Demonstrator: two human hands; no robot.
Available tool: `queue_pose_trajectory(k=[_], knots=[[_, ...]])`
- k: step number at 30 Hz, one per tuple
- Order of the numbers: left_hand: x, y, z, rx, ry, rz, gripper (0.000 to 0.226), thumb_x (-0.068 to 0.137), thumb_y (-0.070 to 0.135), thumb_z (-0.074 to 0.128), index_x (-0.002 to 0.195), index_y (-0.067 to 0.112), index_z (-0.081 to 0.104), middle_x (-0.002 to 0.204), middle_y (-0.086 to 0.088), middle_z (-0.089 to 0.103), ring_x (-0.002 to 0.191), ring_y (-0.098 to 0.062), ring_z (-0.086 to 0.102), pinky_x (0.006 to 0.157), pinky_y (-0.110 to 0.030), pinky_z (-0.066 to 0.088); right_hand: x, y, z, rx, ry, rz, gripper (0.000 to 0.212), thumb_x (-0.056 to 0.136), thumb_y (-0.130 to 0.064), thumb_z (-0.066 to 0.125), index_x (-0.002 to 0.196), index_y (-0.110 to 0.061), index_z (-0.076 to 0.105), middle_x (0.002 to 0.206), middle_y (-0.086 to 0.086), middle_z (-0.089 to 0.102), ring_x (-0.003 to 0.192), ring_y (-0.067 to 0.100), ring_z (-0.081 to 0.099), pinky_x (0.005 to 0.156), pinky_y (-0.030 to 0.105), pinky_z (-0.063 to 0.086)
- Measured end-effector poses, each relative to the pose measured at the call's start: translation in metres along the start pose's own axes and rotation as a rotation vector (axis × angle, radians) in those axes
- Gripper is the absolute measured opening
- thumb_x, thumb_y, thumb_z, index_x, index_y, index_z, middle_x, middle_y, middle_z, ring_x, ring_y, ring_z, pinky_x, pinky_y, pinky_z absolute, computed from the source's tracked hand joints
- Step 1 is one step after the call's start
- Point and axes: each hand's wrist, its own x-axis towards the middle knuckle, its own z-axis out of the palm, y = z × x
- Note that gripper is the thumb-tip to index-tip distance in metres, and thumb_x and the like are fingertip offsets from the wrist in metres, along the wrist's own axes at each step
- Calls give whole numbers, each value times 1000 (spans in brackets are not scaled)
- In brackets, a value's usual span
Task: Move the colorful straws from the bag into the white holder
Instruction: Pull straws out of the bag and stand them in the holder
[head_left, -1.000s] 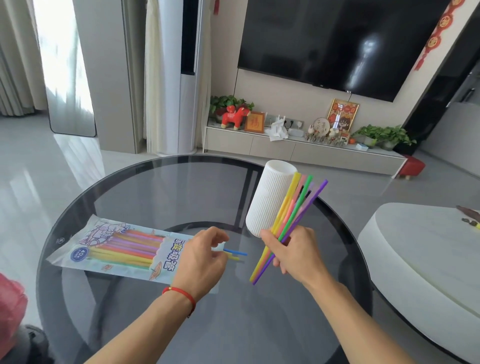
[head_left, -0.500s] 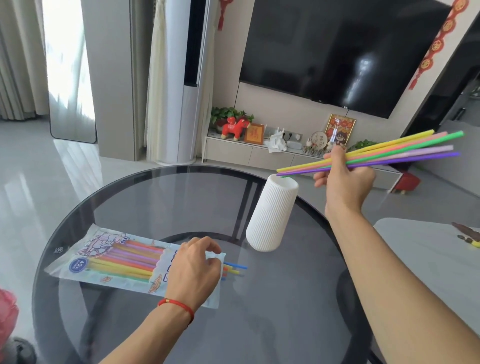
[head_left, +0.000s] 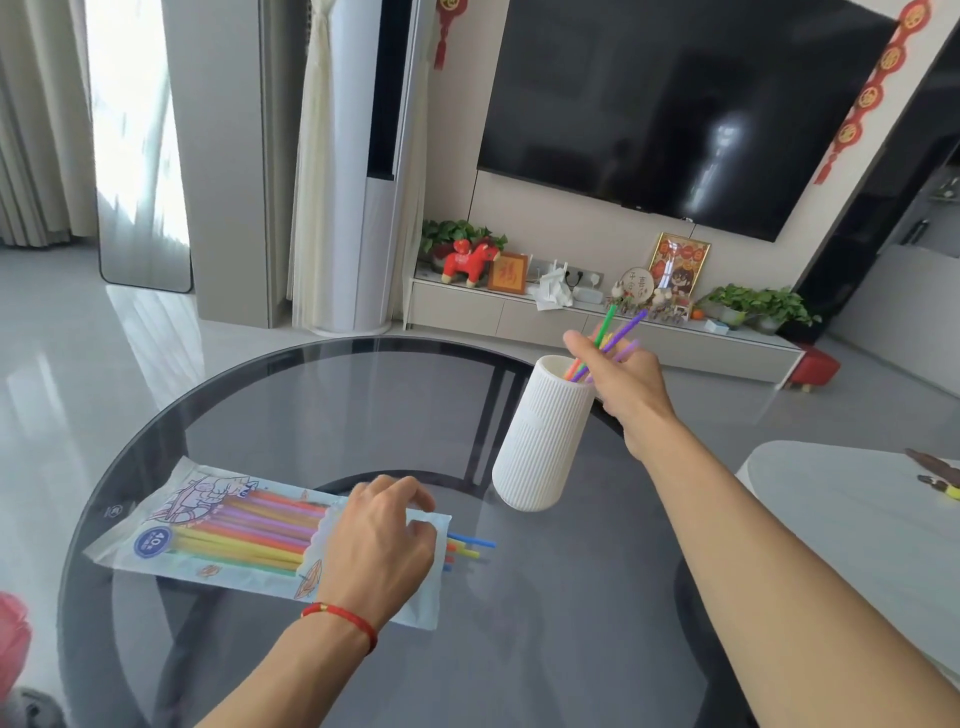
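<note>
Head view: a round glass table (head_left: 545, 623) carries a white holder (head_left: 540, 441), with nothing between it and the bag (head_left: 218, 530) lying flat to its left. Half a second ago the right hand (head_left: 631, 387) held the straws (head_left: 613, 338) level above the holder; now they slant into its mouth, fingers closed around them at the rim. Left hand (head_left: 376, 540) rests curled on the bag's open end, where more straw tips poke out

Holder (head_left: 540, 436) matt, ribbed, maybe ceramic; bag (head_left: 223, 530) glossy plastic; table (head_left: 311, 415) smooth dark glass.
</note>
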Motion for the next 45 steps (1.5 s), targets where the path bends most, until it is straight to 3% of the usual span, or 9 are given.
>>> queue_pose_trajectory(k=[5, 8, 11, 16, 20, 22, 26, 37, 45], knots=[[3, -15, -16, 202, -218, 216, 64, 72, 65, 51, 127, 33, 55, 132, 11, 54, 126, -16, 46, 101, -37, 47, -29, 4, -22, 142, 53, -117, 69, 84, -67, 65, 133, -18, 63, 121, -6, 65, 109, 9, 60, 94, 38, 47], [2, -37, -20, 450, -480, 288, 114, 58, 93, 42, 154, 36, 15, 164, 5, 16, 153, -20, 6, 125, -51, 12, -66, 24, -30, 306, 335, -274, 28, 85, -48, 52, 91, -26, 69, 85, -6, 67, 72, 12, 57, 68, 35, 46], [8, -53, -22, 592, -682, 328, 135, 49, 97, 49, 150, 41, -20, 167, 7, -8, 153, -19, -17, 121, -63, -9, -101, 66, -20, 204, 117, -258, 26, 86, -35, 51, 70, -20, 64, 64, -2, 59, 51, 14, 48, 48, 26, 38], [23, -45, -19, 582, -601, 370, 121, 53, 76, 60, 153, 36, 4, 144, 10, 35, 142, -16, 30, 122, -59, 4, -124, 122, 21, -205, -314, -94, 23, 101, -35, 55, 88, -29, 72, 88, -11, 72, 68, 1, 61, 69, 25, 47], [20, -42, -14, 590, -509, 441, 102, 52, 64, 57, 145, 35, 24, 122, 10, 41, 117, -17, 50, 115, -49, 26, -127, 126, 49, -386, -508, -72, 30, 105, -45, 46, 127, -35, 65, 123, -16, 61, 96, -1, 60, 79, 17, 43], [19, -38, -14, 564, -477, 471, 94, 54, 59, 54, 141, 35, 30, 117, 9, 42, 109, -18, 52, 103, -39, 39, -133, 122, 60, -266, -520, -48, 28, 107, -43, 46, 123, -32, 66, 118, -15, 65, 93, 0, 63, 81, 23, 47], [16, -31, -16, 503, -453, 491, 85, 57, 53, 53, 137, 35, 33, 110, 9, 40, 99, -17, 52, 83, -31, 43, -148, 124, 71, 68, -449, 24, 10, 104, -23, 63, 107, -18, 71, 85, 0, 77, 60, 12, 68, 51, 28, 55], [13, -36, -26, 496, -454, 440, 96, 61, 54, 55, 148, 36, 20, 116, 8, 39, 105, -17, 51, 94, -32, 42, -125, 127, 48, 425, -400, 321, 12, 92, -18, 81, 100, -9, 78, 87, 12, 80, 68, 22, 73, 62, 31, 62], [7, -32, -26, 511, -435, 458, 96, 63, 52, 57, 149, 46, 14, 116, 10, 38, 101, -17, 51, 96, -33, 40, -129, 125, 52, 322, -397, 188, 6, 89, -9, 82, 90, -15, 82, 75, 12, 80, 64, 19, 73, 64, 26, 61]])
